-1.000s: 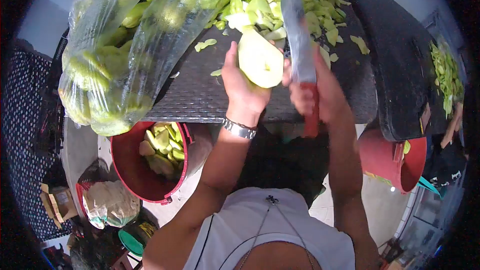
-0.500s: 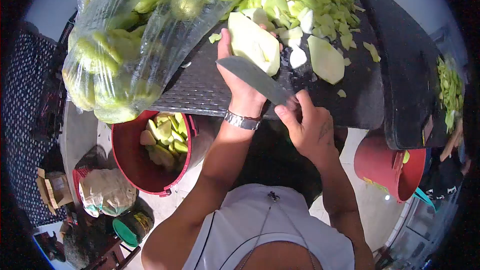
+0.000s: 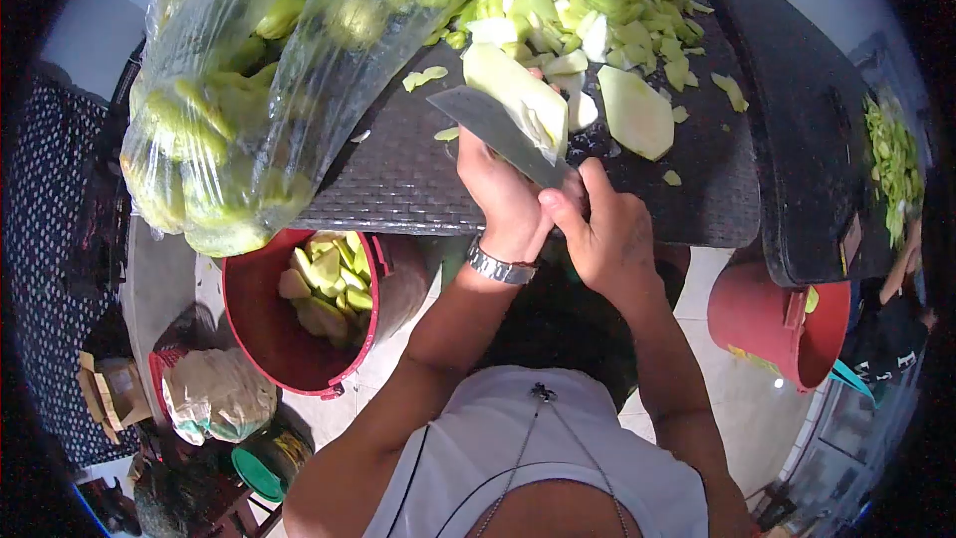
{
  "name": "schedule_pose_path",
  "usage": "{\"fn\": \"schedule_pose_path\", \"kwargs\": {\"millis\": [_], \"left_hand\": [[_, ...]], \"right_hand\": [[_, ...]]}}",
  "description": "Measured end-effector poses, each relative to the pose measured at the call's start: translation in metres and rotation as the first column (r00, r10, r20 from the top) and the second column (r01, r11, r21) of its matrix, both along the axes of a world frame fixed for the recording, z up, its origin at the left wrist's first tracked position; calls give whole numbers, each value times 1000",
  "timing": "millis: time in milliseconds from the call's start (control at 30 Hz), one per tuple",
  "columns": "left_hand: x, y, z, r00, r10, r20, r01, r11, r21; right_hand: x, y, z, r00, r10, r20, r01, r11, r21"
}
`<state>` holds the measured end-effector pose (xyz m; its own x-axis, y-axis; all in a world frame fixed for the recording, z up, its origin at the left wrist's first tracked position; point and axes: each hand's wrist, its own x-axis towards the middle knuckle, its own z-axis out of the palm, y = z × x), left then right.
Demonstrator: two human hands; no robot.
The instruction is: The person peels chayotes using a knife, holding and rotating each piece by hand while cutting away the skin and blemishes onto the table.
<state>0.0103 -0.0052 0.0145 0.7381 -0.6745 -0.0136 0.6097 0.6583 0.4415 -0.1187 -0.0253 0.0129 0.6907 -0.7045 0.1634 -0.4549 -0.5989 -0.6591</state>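
Note:
My left hand (image 3: 501, 194), with a metal watch at the wrist, is closed around a peeled, pale chayote half (image 3: 516, 88). My right hand (image 3: 609, 229) grips a wide-bladed knife (image 3: 493, 132) by its handle, which the fingers hide. The blade slants across the lower side of the held half, close to its hollow core. Another peeled chayote half (image 3: 635, 112) lies flat on the dark woven tabletop (image 3: 398, 201). Beyond it rises a heap of green peelings (image 3: 637, 15).
A clear plastic bag (image 3: 224, 164) of whole chayotes covers the table's left. Below it stands a red bucket (image 3: 231, 314) with cut pieces inside. A second red bucket (image 3: 737, 324) is at right, beneath another dark table (image 3: 797, 130) bearing green peelings (image 3: 893, 164).
The held chayote half has turned, and my left hand has rotated and shifted slightly right. The knife has moved closer along its lower side. The view has shifted a little.

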Motion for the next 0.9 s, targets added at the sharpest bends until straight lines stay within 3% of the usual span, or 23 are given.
{"fn": "schedule_pose_path", "kwargs": {"millis": [133,200,267,300,333,367,467,533,567,667,700,767,867,900], "left_hand": [[-19,3,4,998,-11,-67,13,1000,20],[-18,-1,-1,998,11,-64,-10,1000,18],[-9,-1,-1,999,-49,-15,50,995,84],[1,-3,-1,990,-122,-73,126,990,61],[8,-3,2,977,-157,-144,171,981,89],[18,-3,0,960,-222,-169,233,971,48],[38,0,-4,919,-352,-177,353,935,-26],[44,2,-5,904,-399,-155,396,917,-53],[47,3,-6,900,-413,-141,407,911,-66],[53,4,-6,908,-409,-87,400,910,-106],[53,7,-6,913,-401,-74,392,913,-113],[51,9,-4,909,-395,-135,381,917,-116],[54,4,10,928,-353,-122,344,935,-87],[52,9,9,936,-331,-121,327,944,-50]], "right_hand": [[7,-6,-1,990,-58,132,57,998,7],[8,-16,-9,962,94,255,-59,988,-142],[2,-26,-8,956,60,286,-132,962,238],[-2,-29,7,975,-34,220,-120,753,647],[-7,-32,22,989,-88,119,-77,385,920],[-10,-37,37,979,-101,175,-146,245,958],[-2,-62,55,936,-145,321,-207,511,834],[8,-76,69,882,-243,403,-31,825,564],[15,-83,73,847,-271,457,82,916,392],[31,-118,71,737,-282,615,-112,846,522],[34,-135,67,833,-290,472,-179,667,724],[38,-162,61,964,-172,205,-173,184,968],[16,-105,77,962,-4,274,-261,289,921],[7,-85,71,990,-7,138,-123,416,901]]}}
